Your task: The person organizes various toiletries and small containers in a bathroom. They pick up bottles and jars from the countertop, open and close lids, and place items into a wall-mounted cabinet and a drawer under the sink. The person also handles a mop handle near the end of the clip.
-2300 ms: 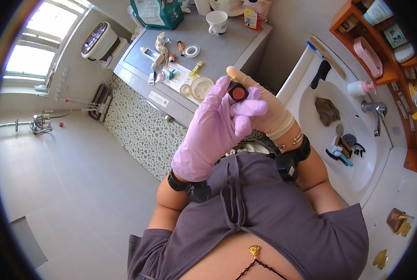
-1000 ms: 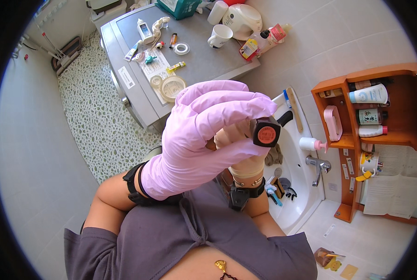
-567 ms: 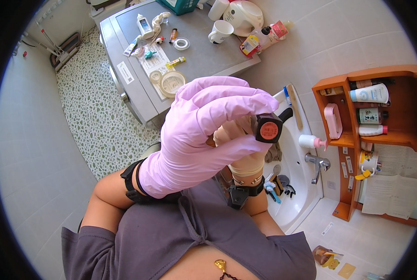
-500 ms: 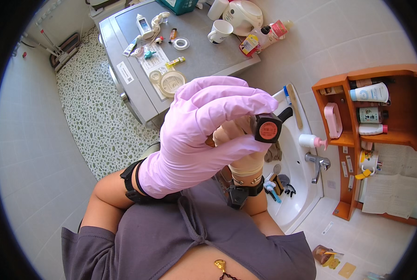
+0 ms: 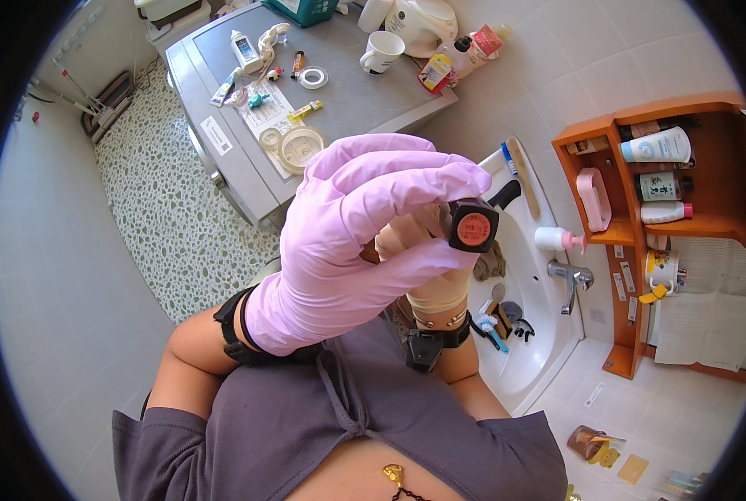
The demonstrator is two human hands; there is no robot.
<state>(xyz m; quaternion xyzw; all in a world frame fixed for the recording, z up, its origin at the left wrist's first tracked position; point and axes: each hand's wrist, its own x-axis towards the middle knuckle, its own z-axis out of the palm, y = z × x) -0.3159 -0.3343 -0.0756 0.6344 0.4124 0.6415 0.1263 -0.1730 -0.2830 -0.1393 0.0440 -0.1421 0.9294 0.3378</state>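
Observation:
My left hand point(image 5: 348, 225), in a lilac glove, is closed on a black, square-ended lipstick tube point(image 5: 474, 227). The tube's end has a round coral label and faces up toward me. Fingers and thumb pinch the tube from its two sides. My right hand point(image 5: 440, 288), in a cream glove, is just behind and below the left one. Its curled fingers show only in part beside the tube, and whatever they hold is hidden. Both hands are raised in front of my chest, left of the white sink point(image 5: 548, 334).
A grey-topped cabinet point(image 5: 340, 75) carries a white mug point(image 5: 381, 53), tape rolls, tubes and bottles. Beside the sink's tap point(image 5: 570, 284) stands a pink-topped pump bottle point(image 5: 559, 240). An orange-brown wall shelf point(image 5: 624, 230) holds toiletries. Several brushes lie in the basin.
My view has shifted slightly, so the cabinet and sink sit a little differently. My left hand keeps its grip on the lipstick, and both hands hold nearly the same pose.

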